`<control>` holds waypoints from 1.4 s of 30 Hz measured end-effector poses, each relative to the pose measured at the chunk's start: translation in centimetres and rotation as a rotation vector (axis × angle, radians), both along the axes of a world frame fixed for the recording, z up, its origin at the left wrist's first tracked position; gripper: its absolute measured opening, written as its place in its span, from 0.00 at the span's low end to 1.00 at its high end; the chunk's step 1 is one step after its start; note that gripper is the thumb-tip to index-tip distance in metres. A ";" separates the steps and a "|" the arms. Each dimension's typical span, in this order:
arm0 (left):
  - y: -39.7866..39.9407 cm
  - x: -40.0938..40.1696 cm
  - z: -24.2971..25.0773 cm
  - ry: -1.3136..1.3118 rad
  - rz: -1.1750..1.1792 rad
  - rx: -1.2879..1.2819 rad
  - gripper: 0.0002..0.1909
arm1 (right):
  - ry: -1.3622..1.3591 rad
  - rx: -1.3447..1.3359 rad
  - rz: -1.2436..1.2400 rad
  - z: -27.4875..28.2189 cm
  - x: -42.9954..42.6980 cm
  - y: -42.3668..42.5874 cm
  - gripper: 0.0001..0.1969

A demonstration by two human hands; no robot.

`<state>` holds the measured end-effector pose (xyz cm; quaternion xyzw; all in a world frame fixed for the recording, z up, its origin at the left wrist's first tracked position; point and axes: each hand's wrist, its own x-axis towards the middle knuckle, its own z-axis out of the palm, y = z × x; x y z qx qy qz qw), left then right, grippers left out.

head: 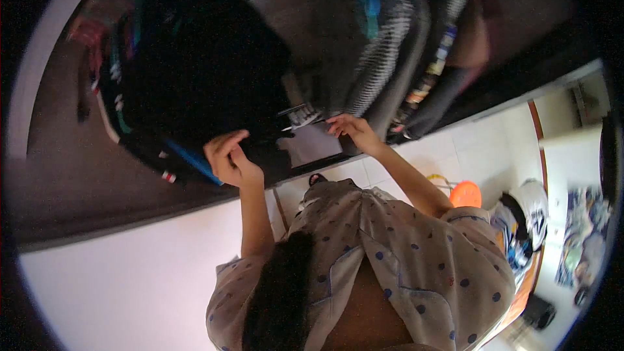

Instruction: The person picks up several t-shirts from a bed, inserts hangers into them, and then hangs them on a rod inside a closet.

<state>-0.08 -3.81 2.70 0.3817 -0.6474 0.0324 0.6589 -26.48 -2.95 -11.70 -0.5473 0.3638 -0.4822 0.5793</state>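
Note:
Dark clothes hang in a wardrobe in front of me. My left hand (234,158) is raised at a large black garment (204,73), with its fingers curled; whether it grips the cloth I cannot tell. To its right, my right hand (353,131) reaches in beside a black-and-white patterned garment (385,63), its fingers partly bent. Their tips are near a small pale striped thing (303,116), blurred, and I cannot tell if they touch it. A blue strip (195,162) shows at the black garment's lower edge, next to my left hand.
More clothes (431,78) hang at the right, and others (114,83) at the far left. The dark wardrobe's bottom edge (141,219) runs slantwise below them. An orange round object (466,195) and a white bag-like item (531,209) are behind me on the right.

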 end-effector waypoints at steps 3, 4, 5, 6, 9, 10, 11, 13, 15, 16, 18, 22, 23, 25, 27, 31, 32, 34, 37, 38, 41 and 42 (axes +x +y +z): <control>1.4 -5.5 -2.5 -0.003 -0.369 0.456 0.09 | 0.038 0.029 -0.131 3.2 -4.5 5.6 0.15; 2.0 -7.7 -3.4 -0.024 -0.465 0.594 0.08 | -0.010 0.107 -0.199 3.5 -6.0 7.8 0.15; 2.7 -10.0 -3.7 -0.077 -0.553 0.734 0.08 | 0.057 0.108 -0.285 3.2 -7.7 9.8 0.15; 3.7 -12.6 -4.0 -0.100 -0.658 0.816 0.08 | 0.041 0.125 -0.375 3.4 -9.2 12.2 0.15; 6.8 -20.3 -4.2 -0.171 -0.965 1.002 0.07 | -0.003 0.180 -0.623 4.3 -12.5 18.7 0.15; 7.7 -22.6 -4.7 -0.239 -1.057 0.979 0.07 | 0.016 0.216 -0.703 3.9 -13.7 20.8 0.15; 8.9 -25.2 -5.0 -0.321 -1.116 0.901 0.07 | 0.039 0.261 -0.785 3.4 -14.8 23.1 0.16; 11.1 -30.2 -3.6 -0.540 -1.199 0.697 0.07 | -0.010 0.257 -0.953 2.9 -16.3 27.4 0.17; 13.6 -35.1 -3.4 -0.511 -1.330 0.613 0.07 | -0.043 0.262 -1.125 2.8 -17.7 31.3 0.17; 14.7 -37.3 -4.0 -0.497 -1.390 0.636 0.07 | -0.089 0.250 -1.218 2.2 -18.3 33.1 0.17; 17.5 -41.0 -4.7 -0.512 -1.495 0.800 0.08 | -0.139 0.265 -1.393 1.4 -19.3 36.7 0.17; 23.8 -47.0 -6.2 -0.590 -1.816 0.912 0.09 | -0.272 0.286 -1.796 1.3 -19.9 44.2 0.15; 25.5 -48.2 -6.2 -0.679 -1.861 0.913 0.09 | -0.318 0.306 -1.921 1.1 -19.8 46.2 0.15; 28.7 -50.2 -6.4 -0.821 -1.976 0.854 0.08 | -0.403 0.283 -2.125 1.1 -19.2 49.3 0.15; 31.8 -51.7 -6.2 -0.935 -2.058 0.891 0.08 | -0.487 0.279 -2.314 0.5 -18.6 51.9 0.15; 35.9 -55.4 -6.5 -1.173 -2.187 0.954 0.09 | -0.657 0.240 -2.543 0.0 -18.3 55.0 0.14; 36.7 -56.4 -6.2 -1.316 -2.112 0.936 0.10 | -0.702 0.243 -2.588 -0.2 -18.7 55.6 0.14; 38.4 -58.8 -8.0 -1.320 -2.216 0.903 0.11 | -0.716 0.243 -2.654 -0.2 -19.3 57.0 0.14; 41.6 -62.2 -8.6 -1.402 -2.289 0.901 0.11 | -0.770 0.266 -2.759 0.0 -20.3 59.1 0.15; 42.4 -63.1 -8.5 -1.489 -2.248 0.935 0.11 | -0.817 0.297 -2.792 0.0 -20.5 59.5 0.15; 45.4 -66.8 -9.6 -1.428 -2.450 0.925 0.11 | -0.787 0.264 -2.835 0.3 -21.9 61.6 0.15; 46.5 -67.7 -9.6 -1.449 -2.463 0.933 0.11 | -0.796 0.277 -2.855 0.1 -22.0 62.1 0.15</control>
